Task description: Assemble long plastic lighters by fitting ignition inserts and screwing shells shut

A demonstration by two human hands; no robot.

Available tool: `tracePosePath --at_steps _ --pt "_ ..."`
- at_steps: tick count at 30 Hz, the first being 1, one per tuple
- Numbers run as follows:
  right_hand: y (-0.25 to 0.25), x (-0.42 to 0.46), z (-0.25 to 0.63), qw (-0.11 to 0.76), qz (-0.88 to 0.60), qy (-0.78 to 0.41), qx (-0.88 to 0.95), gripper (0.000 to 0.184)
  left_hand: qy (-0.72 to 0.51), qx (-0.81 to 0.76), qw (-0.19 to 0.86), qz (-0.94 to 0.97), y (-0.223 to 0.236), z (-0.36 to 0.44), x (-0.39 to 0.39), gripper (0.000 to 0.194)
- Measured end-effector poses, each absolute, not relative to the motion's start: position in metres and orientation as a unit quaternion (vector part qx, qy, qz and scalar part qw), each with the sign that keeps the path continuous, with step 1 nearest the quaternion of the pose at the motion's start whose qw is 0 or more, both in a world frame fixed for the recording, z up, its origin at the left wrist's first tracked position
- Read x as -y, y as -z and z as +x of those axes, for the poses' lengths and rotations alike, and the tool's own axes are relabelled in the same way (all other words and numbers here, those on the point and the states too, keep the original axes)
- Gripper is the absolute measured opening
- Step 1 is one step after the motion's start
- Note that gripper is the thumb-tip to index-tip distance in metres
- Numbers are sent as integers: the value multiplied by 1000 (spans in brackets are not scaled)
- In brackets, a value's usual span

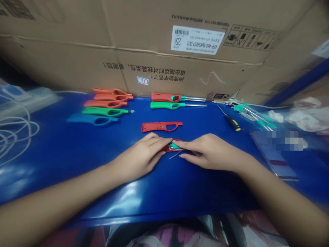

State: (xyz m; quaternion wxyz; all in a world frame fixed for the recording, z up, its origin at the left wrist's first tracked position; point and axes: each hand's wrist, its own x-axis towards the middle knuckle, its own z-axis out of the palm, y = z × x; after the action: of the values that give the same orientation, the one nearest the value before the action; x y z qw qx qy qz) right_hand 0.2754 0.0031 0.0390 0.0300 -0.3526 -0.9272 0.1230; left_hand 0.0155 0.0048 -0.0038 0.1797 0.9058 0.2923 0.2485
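Observation:
Both my hands rest on the blue table (77,151) and meet over a red lighter shell half (169,148) with a green trigger piece (175,145) in it. My left hand (144,156) lies over the shell's left end, fingers pressed onto it. My right hand (205,151) pinches at the green piece with thumb and forefinger. A thin metal rod (176,154) pokes out beneath the fingers. Just beyond lies another red shell half (161,126), empty.
At the back left lie several orange, green and blue lighter bodies (105,111). Two assembled lighters (177,101), red and green, lie at the back centre. A screwdriver (232,122) and green-tipped tubes (254,115) lie right. A cardboard box (164,48) walls the back. White cable (15,133) coils left.

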Motion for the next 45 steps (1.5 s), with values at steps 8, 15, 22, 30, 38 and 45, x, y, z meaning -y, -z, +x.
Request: tracePosePath --at_steps 8,15,22,30,38,45 --pt "-46 5 269 -70 -348 -49 934 53 -245 -277 162 915 5 14 -8 33" --pt "-51 11 269 -90 -353 -131 922 71 -226 -262 105 932 4 14 -9 31" --pt "-59 2 276 -36 -399 -230 887 72 -203 -301 68 929 1 13 -5 33" --pt "-59 8 279 -86 -375 -227 895 73 -208 -299 68 929 5 12 -6 34" --pt "-50 0 277 -19 -380 -289 879 69 -208 -302 65 928 4 12 -6 34" --pt "-45 -40 316 240 -570 -167 768 69 -181 -312 58 931 2 10 -5 38"
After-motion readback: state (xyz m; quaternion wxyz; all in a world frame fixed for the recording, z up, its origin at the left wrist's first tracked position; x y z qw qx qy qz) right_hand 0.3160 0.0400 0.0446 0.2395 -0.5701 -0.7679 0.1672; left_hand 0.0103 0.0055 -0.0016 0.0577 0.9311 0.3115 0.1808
